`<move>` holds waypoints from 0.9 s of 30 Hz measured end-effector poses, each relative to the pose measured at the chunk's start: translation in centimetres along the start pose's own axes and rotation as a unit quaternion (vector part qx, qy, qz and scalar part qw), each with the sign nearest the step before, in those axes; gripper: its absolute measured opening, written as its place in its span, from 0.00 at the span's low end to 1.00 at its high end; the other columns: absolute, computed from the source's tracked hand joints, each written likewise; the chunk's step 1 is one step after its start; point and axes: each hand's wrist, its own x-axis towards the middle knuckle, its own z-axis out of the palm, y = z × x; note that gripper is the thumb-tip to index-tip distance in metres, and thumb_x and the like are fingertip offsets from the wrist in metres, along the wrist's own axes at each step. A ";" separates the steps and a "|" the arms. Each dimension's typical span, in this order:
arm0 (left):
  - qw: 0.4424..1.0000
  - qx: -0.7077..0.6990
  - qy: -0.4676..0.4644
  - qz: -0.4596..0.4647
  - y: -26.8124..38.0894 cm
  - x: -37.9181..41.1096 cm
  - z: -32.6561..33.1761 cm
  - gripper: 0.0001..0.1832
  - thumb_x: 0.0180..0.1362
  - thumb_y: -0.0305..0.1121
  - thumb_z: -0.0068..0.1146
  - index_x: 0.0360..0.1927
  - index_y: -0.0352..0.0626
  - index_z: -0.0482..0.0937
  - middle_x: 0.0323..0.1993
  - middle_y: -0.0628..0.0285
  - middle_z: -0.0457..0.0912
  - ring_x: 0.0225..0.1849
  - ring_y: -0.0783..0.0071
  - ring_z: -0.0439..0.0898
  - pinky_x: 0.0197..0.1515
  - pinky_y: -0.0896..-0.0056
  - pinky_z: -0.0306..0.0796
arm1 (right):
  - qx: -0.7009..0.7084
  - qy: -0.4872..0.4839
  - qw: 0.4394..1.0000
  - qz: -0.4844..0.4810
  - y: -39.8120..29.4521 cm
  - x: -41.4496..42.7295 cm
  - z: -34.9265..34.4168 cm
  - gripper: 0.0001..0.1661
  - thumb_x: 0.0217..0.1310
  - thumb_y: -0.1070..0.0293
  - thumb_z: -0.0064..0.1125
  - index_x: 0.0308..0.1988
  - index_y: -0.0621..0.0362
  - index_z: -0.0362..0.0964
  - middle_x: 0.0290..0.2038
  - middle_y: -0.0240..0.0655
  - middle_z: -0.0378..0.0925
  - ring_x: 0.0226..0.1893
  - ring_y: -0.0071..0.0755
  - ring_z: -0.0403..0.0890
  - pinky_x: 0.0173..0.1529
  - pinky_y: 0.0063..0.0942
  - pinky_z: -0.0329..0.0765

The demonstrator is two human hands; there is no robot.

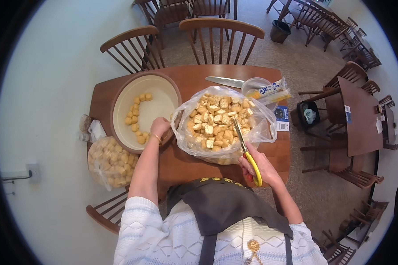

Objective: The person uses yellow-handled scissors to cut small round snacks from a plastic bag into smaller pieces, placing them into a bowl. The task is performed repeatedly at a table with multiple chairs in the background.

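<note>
My right hand [259,165] grips a pair of scissors [241,137] with yellow and red handles. The blades reach over an open clear plastic bag [182,132] full of fried tofu puffs [218,127], many with pale cut faces. At the right inner side of a large round basin [119,89], my left hand [160,126] is bent with its fingers hidden. A bit of a puff shows by its fingertips; whether I hold it is unclear. Inside the basin, several whole puffs [135,112] lie in a curved row on the left.
A tied bag of puffs [112,160] sits at the table's left corner, near small jars [85,123] and tissue [97,130]. Behind the open bag lie a knife [223,81], a plastic bowl [252,84] and yellow packets [270,90]. Wooden chairs [222,25] stand beyond the table [192,71].
</note>
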 end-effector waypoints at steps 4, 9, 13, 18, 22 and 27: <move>0.939 -0.315 0.135 -0.030 -1.1 0.5 -0.5 0.22 0.56 0.37 0.60 0.52 0.37 0.77 0.43 0.51 0.84 0.42 0.56 0.86 0.46 0.63 0.79 | -0.012 0.030 0.998 -0.048 0.9 -0.2 0.3 0.36 0.69 0.64 0.54 0.70 0.61 0.49 0.22 0.39 0.75 0.19 0.33 0.80 0.26 0.33 0.77; 0.739 -0.670 -0.024 0.070 1.5 -6.1 -6.4 0.19 0.64 0.23 0.51 0.59 0.39 0.67 0.44 0.57 0.80 0.47 0.59 0.84 0.48 0.70 0.80 | -0.008 0.024 1.000 0.006 0.5 -0.6 0.0 0.33 0.68 0.64 0.55 0.66 0.63 0.54 0.21 0.41 0.76 0.19 0.38 0.80 0.27 0.35 0.78; 0.649 -0.739 -0.129 0.124 6.0 -13.0 -8.4 0.19 0.63 0.20 0.52 0.58 0.38 0.68 0.48 0.53 0.79 0.51 0.58 0.82 0.50 0.66 0.80 | -0.068 0.013 0.996 -0.058 0.8 -0.2 0.0 0.31 0.67 0.65 0.56 0.64 0.63 0.57 0.30 0.47 0.77 0.29 0.50 0.81 0.36 0.39 0.78; 0.668 -0.708 -0.185 0.139 11.5 -17.5 -4.5 0.18 0.63 0.20 0.52 0.56 0.39 0.70 0.52 0.52 0.78 0.56 0.58 0.79 0.56 0.65 0.77 | -0.144 0.076 0.966 -0.200 0.2 -0.1 1.1 0.31 0.66 0.65 0.55 0.65 0.60 0.57 0.50 0.55 0.74 0.50 0.60 0.75 0.53 0.46 0.73; 0.675 -0.696 -0.203 0.137 12.9 -18.2 -0.8 0.18 0.61 0.19 0.55 0.54 0.40 0.71 0.51 0.54 0.78 0.55 0.62 0.80 0.59 0.65 0.75 | -0.194 0.064 0.967 -0.153 -0.7 -0.5 1.1 0.32 0.66 0.66 0.53 0.66 0.60 0.55 0.55 0.55 0.70 0.53 0.62 0.73 0.58 0.47 0.69; 0.662 -0.703 -0.242 0.099 13.4 -18.5 1.2 0.16 0.61 0.18 0.55 0.51 0.41 0.73 0.48 0.58 0.80 0.49 0.68 0.81 0.57 0.66 0.76 | -0.192 0.070 0.970 -0.129 0.1 -0.5 1.0 0.32 0.65 0.69 0.52 0.66 0.60 0.55 0.55 0.56 0.70 0.53 0.62 0.73 0.57 0.47 0.69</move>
